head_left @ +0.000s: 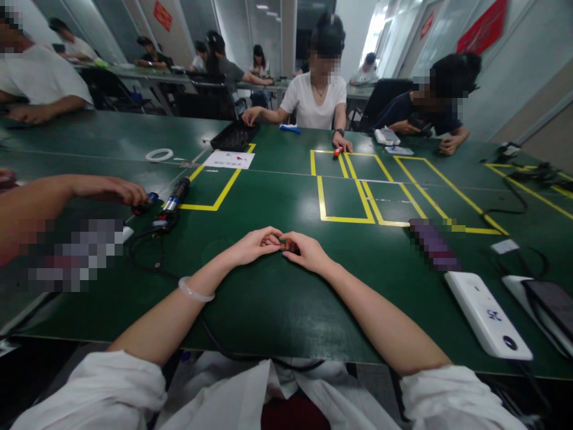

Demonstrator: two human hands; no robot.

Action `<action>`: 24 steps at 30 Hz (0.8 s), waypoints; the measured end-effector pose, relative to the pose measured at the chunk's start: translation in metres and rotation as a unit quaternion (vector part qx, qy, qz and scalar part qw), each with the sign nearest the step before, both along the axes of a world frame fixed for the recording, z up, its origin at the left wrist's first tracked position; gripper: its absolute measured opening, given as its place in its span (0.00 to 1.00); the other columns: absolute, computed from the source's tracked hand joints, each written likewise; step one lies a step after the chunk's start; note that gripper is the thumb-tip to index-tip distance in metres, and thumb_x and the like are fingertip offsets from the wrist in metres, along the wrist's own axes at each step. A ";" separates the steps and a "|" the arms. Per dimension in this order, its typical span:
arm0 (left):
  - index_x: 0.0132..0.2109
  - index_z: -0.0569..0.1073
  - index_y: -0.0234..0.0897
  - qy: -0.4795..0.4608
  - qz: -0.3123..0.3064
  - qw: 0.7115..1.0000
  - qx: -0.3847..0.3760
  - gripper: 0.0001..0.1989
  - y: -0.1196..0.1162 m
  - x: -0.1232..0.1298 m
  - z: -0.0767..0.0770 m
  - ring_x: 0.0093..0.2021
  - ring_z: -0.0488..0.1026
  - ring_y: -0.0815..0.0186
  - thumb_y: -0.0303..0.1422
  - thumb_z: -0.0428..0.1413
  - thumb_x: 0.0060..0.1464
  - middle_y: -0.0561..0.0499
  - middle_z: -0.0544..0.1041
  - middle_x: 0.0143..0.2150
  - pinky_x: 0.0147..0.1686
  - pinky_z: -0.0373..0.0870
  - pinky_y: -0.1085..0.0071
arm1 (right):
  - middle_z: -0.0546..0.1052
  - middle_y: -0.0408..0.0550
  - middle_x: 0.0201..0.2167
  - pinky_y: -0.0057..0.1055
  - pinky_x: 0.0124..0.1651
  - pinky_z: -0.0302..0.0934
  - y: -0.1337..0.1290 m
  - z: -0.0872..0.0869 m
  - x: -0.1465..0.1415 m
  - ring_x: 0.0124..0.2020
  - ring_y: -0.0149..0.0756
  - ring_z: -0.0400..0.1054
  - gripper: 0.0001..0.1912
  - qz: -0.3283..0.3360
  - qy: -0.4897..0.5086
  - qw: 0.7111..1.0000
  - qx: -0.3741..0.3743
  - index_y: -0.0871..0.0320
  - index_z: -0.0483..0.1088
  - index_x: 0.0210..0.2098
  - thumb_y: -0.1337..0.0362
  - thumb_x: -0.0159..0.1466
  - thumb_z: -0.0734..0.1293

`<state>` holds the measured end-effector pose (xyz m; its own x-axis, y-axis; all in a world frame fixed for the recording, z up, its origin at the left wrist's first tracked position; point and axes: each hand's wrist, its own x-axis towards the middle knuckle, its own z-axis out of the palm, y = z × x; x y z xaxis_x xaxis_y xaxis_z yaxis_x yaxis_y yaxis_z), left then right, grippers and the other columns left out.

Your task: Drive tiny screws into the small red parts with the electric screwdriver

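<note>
Over the green table, my left hand (257, 245) and my right hand (308, 251) meet fingertip to fingertip. Between them is a small dark part with an orange spot (283, 245), mostly covered by the fingers, so its kind cannot be made out. Both hands are closed around it, with the thumbs on the near side. A pale bangle (196, 290) circles my left wrist.
A power bank (487, 313) and a blurred phone (433, 243) lie to the right. Left, another person's hand (120, 190) is near a dark cylindrical tool (176, 194) and cables. Yellow tape (347, 220) marks the table; a black tray (231, 137) stands farther back.
</note>
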<state>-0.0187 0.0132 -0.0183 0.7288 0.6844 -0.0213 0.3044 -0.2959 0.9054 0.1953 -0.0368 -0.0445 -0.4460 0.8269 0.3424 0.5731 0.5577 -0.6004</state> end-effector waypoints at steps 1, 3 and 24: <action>0.53 0.68 0.33 -0.002 -0.004 1.000 -0.007 0.22 -0.001 0.001 0.001 0.43 0.75 0.62 0.39 0.58 0.55 0.44 0.77 0.43 0.46 0.70 0.64 | 0.73 0.44 0.36 0.28 0.40 0.60 0.000 0.000 -0.001 0.35 0.32 0.66 0.14 0.002 -0.004 1.000 0.005 0.55 0.67 0.48 0.66 0.63 0.67; 0.53 0.68 0.33 -0.004 -0.010 1.000 -0.018 0.21 -0.003 0.002 0.002 0.43 0.75 0.63 0.39 0.57 0.56 0.45 0.77 0.43 0.46 0.70 0.64 | 0.73 0.45 0.36 0.28 0.40 0.59 0.000 0.000 -0.002 0.36 0.33 0.66 0.09 0.001 -0.009 1.000 0.014 0.55 0.68 0.45 0.66 0.64 0.66; 0.42 0.69 0.34 -0.004 0.042 0.999 0.019 0.14 -0.007 0.005 -0.001 0.35 0.73 0.66 0.40 0.57 0.55 0.50 0.75 0.35 0.37 0.69 0.70 | 0.73 0.47 0.40 0.29 0.41 0.62 0.003 -0.002 0.003 0.38 0.33 0.68 0.09 -0.006 0.060 0.998 -0.009 0.57 0.70 0.44 0.64 0.64 0.65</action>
